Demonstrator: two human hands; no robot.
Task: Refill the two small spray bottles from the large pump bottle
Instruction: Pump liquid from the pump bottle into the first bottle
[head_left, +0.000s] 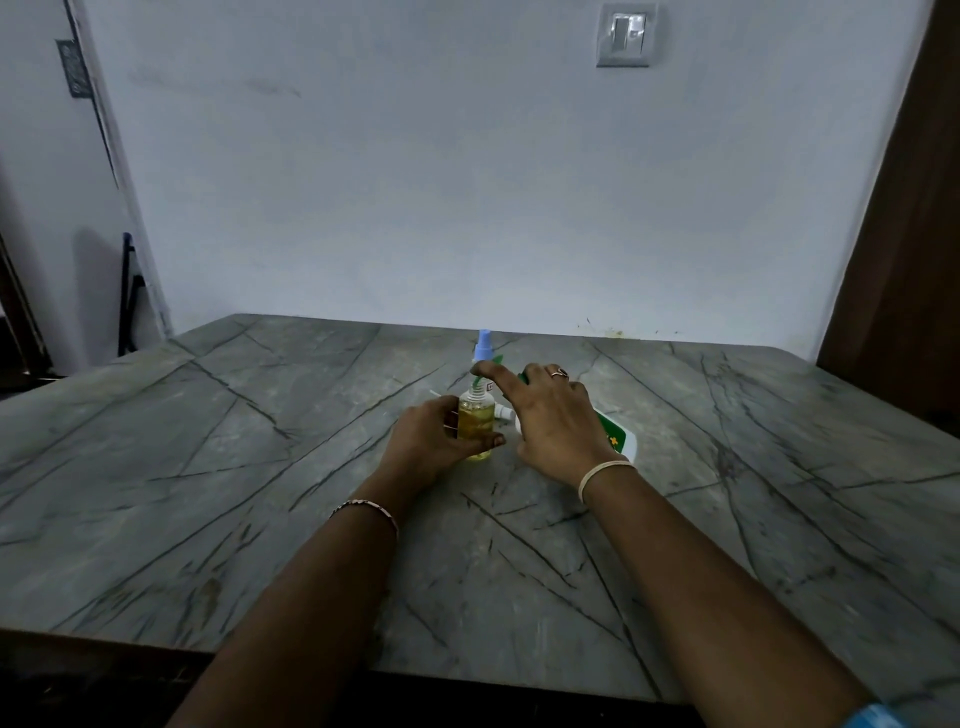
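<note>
Gripping upright small spray bottle (475, 427): left hand (427, 442) | right hand (556, 422) clasps tilted large pump bottle (619, 439), forefinger on nozzle

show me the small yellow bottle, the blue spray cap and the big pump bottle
small yellow bottle (475, 423), head view, liquid-filled body
blue spray cap (483, 347), head view, its side
big pump bottle (614, 437), head view, green label

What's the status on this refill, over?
Left hand grips small bottle, yellow liquid inside. Right hand holds pump bottle tilted, index finger on pump head. Blue-capped spray bottle behind, not in the way.
</note>
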